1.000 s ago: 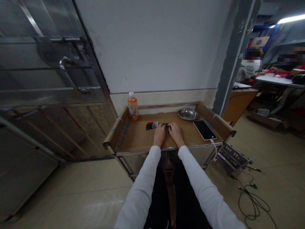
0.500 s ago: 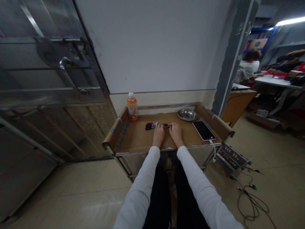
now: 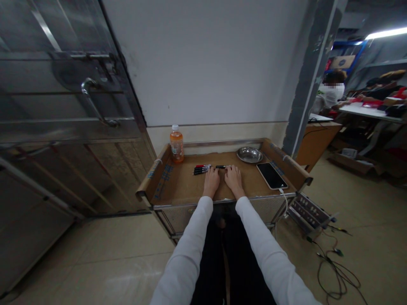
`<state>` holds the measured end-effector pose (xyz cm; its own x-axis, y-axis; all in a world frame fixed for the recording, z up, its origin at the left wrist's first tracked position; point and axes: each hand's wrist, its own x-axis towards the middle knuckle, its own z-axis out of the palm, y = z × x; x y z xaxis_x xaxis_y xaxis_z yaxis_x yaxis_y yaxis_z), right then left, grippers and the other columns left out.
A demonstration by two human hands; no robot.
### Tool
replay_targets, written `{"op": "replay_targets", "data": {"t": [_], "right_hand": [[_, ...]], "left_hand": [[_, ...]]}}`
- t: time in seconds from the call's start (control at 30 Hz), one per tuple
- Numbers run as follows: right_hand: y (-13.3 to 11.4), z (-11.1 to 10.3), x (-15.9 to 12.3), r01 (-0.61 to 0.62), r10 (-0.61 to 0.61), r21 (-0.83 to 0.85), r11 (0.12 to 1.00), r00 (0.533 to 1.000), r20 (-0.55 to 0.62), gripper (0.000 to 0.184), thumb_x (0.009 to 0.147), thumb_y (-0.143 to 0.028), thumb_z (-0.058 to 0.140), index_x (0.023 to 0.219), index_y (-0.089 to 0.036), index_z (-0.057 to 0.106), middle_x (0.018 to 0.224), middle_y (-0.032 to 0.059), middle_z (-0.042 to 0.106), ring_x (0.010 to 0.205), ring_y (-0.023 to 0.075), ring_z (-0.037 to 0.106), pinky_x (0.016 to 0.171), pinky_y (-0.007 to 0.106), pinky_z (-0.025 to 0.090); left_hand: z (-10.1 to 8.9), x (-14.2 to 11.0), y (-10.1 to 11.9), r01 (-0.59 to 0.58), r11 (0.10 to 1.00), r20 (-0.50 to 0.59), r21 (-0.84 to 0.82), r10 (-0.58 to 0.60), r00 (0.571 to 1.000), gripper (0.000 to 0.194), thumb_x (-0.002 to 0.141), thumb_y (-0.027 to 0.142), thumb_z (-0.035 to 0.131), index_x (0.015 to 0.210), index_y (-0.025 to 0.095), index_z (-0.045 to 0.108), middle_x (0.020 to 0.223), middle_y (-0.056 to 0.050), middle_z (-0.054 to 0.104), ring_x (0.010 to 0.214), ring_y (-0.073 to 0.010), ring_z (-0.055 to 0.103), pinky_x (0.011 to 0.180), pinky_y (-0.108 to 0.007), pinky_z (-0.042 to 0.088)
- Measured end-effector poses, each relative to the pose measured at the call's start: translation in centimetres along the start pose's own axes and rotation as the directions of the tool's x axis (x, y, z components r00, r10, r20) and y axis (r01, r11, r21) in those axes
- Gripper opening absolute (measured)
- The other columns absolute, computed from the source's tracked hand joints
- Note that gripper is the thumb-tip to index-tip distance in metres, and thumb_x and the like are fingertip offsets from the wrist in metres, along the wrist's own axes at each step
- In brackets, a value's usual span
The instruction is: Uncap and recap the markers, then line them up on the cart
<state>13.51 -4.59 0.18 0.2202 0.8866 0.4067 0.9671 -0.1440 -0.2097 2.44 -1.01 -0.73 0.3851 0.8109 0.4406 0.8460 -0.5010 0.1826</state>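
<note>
My left hand (image 3: 212,181) and my right hand (image 3: 233,179) lie flat, palms down, side by side on the brown cardboard top of a metal cart (image 3: 181,186). Neither holds anything. Just beyond my left fingertips lies a small bunch of red and black pens (image 3: 202,169). One more black pen (image 3: 221,167) lies apart, in front of my right fingertips.
An orange drink bottle (image 3: 177,145) stands at the cart's back left. A steel bowl (image 3: 249,154) and a phone (image 3: 271,175) on a white cable sit at the right. A metal door (image 3: 63,114) is on the left; cables (image 3: 337,271) lie on the floor right. People sit at far-right tables.
Both hands have drawn back slightly from the pens, uncovering the single black pen. The view has shifted a little.
</note>
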Motion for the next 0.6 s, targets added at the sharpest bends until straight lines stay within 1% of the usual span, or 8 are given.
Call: {"op": "replay_targets", "data": {"t": [0.17, 0.33, 0.5, 0.6], "right_hand": [[-0.1, -0.2, -0.1, -0.004, 0.004, 0.001, 1.0, 1.0, 0.011, 0.032, 0.088, -0.016, 0.046, 0.117, -0.015, 0.058, 0.117, 0.0143, 0.056, 0.108, 0.0246, 0.047, 0.09, 0.034, 0.035], [-0.1, -0.2, 0.0, -0.055, 0.055, 0.003, 0.998, 0.998, -0.002, 0.032, 0.088, -0.02, 0.046, 0.117, -0.018, 0.059, 0.122, 0.0148, 0.054, 0.111, 0.0264, 0.045, 0.092, 0.036, 0.035], [0.1, 0.3, 0.2, -0.007, 0.006, 0.019, 1.0, 1.0, 0.026, 0.033, 0.089, -0.018, 0.043, 0.119, -0.018, 0.057, 0.122, 0.0122, 0.059, 0.109, 0.0245, 0.047, 0.093, 0.036, 0.034], [0.2, 0.4, 0.3, -0.003, 0.003, 0.02, 1.0, 1.0, 0.025, 0.032, 0.089, -0.017, 0.043, 0.118, -0.017, 0.056, 0.121, 0.0125, 0.059, 0.109, 0.0241, 0.047, 0.092, 0.035, 0.035]], "left_hand": [[-0.6, -0.1, 0.2, 0.012, 1.0, 0.04, -0.005, -0.012, 0.999, 0.034, 0.091, 0.012, 0.036, 0.119, 0.011, 0.057, 0.121, -0.016, 0.056, 0.115, -0.025, 0.051, 0.098, -0.038, 0.042], [-1.1, -0.2, 0.5, 0.034, 0.999, 0.055, -0.006, -0.034, 0.998, 0.035, 0.092, 0.014, 0.037, 0.121, 0.012, 0.056, 0.124, -0.016, 0.054, 0.119, -0.0258, 0.049, 0.1, -0.04, 0.041], [-1.3, -0.2, 0.5, 0.022, 1.0, 0.075, -0.006, -0.021, 0.997, 0.037, 0.091, 0.013, 0.035, 0.123, 0.014, 0.054, 0.127, -0.014, 0.054, 0.121, -0.0257, 0.047, 0.101, -0.041, 0.04], [-1.3, -0.1, 0.5, 0.006, 1.0, 0.082, -0.014, -0.005, 0.997, 0.038, 0.091, 0.012, 0.035, 0.124, 0.017, 0.053, 0.128, -0.013, 0.054, 0.121, -0.0258, 0.048, 0.101, -0.043, 0.04]]}}
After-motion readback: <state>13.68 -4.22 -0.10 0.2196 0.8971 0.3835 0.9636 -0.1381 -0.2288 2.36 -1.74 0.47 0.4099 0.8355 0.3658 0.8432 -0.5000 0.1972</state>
